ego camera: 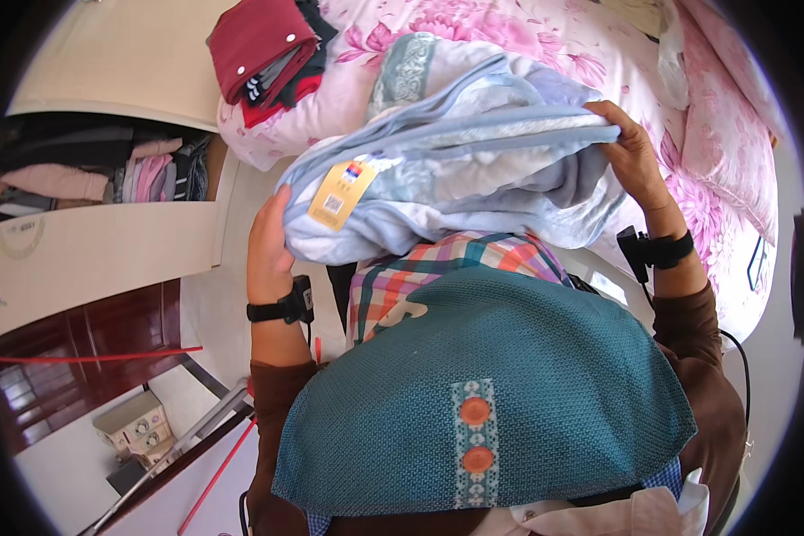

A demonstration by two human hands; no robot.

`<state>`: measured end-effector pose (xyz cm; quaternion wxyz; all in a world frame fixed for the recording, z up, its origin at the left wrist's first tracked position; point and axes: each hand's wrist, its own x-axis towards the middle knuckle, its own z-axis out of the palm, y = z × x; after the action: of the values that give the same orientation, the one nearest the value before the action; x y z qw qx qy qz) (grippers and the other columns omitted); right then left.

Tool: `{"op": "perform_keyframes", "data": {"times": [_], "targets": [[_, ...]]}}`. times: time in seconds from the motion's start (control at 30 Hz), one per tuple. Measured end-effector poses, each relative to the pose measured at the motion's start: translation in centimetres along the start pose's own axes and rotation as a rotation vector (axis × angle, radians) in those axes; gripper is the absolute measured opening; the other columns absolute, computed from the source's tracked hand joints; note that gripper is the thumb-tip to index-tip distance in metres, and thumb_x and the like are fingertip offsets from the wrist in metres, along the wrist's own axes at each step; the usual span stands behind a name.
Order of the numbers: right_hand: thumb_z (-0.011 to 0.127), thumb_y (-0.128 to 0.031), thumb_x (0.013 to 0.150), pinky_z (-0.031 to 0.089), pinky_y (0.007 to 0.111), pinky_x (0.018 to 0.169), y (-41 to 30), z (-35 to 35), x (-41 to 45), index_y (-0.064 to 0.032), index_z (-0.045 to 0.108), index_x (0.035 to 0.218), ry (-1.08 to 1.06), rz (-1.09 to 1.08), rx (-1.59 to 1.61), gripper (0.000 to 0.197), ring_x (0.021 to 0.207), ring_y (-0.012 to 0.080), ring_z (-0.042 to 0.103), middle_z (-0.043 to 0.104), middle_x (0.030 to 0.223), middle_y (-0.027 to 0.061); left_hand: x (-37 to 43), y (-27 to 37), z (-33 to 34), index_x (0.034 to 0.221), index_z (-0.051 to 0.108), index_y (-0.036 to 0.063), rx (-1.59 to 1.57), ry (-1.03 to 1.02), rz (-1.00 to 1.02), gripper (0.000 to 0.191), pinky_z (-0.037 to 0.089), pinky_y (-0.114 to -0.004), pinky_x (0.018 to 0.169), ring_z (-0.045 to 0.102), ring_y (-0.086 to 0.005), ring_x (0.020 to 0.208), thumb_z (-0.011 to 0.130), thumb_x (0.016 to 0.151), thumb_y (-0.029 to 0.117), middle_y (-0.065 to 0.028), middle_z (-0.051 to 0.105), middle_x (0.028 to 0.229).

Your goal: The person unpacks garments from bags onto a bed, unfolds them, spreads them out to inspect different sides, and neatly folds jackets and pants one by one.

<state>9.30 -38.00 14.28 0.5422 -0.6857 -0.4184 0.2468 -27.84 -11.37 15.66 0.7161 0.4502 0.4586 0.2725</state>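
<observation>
A pale blue and white plush blanket (pixel 482 161) is stretched between my two hands, in loose folds above the bed's near edge. My left hand (pixel 271 231) grips its left end. At the opposite end my right hand (pixel 626 147) pinches the blue bound edges between thumb and fingers. A yellow paper tag (pixel 341 194) with print and a code hangs on the blanket near my left hand. The far part of the blanket, with a grey-green patterned band (pixel 402 70), rests on the bed. My left fingers are partly hidden behind the cloth.
A bed with a pink floral sheet (pixel 355 80) lies ahead, with a pillow (pixel 727 147) at right. Folded clothes (pixel 264 50) are stacked on its left corner. An open drawer (pixel 100 234) full of clothes juts out at left. Small boxes (pixel 137 425) stand lower left.
</observation>
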Motion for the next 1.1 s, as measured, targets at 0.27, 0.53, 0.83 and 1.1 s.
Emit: {"op": "perform_keyframes", "data": {"times": [0.27,0.53,0.83,1.1], "targets": [[0.057,0.003,0.081,0.039,0.020,0.085,0.2,0.9,-0.8,-0.0040,0.057,0.110,-0.032,0.131,0.030,0.029,0.090,0.0066,0.049,0.055,0.094,-0.0027,-0.5,-0.9,-1.1,0.113,0.051,-0.0106,0.049,-0.114,0.012,0.040,0.047,-0.029,0.083,0.059,-0.0189,0.095,0.053,0.090,0.022,-0.0158,0.059,0.110],[0.068,-0.003,0.075,0.040,0.026,0.090,-3.9,1.2,-3.8,-0.0089,0.058,0.106,-0.486,0.244,0.317,0.033,0.098,0.0106,0.052,0.057,0.100,-0.0024,-0.4,-2.8,-3.0,0.118,0.052,-0.0004,1.145,-0.063,0.191,0.041,0.044,-0.032,0.083,0.056,-0.0235,0.098,0.060,0.084,0.021,-0.0162,0.057,0.111],[0.066,-0.002,0.078,0.043,0.025,0.074,-7.5,4.7,-4.5,-0.0045,0.062,0.095,-0.883,0.120,0.215,0.018,0.083,0.0127,0.055,0.057,0.088,0.0018,3.6,-2.0,10.1,0.124,0.046,-0.0009,1.118,-0.383,0.764,0.057,0.040,-0.035,0.092,0.050,-0.0318,0.112,0.065,0.079,0.028,-0.0204,0.052,0.118],[0.059,0.002,0.083,0.046,0.023,0.076,-7.6,4.8,-5.3,-0.0062,0.050,0.116,-0.404,0.030,0.276,0.035,0.090,0.0105,0.055,0.055,0.103,0.0013,9.6,-4.8,18.1,0.120,0.049,-0.0067,0.833,-0.423,0.283,0.051,0.044,-0.034,0.086,0.058,-0.0284,0.099,0.063,0.083,0.026,-0.0196,0.061,0.107]]}}
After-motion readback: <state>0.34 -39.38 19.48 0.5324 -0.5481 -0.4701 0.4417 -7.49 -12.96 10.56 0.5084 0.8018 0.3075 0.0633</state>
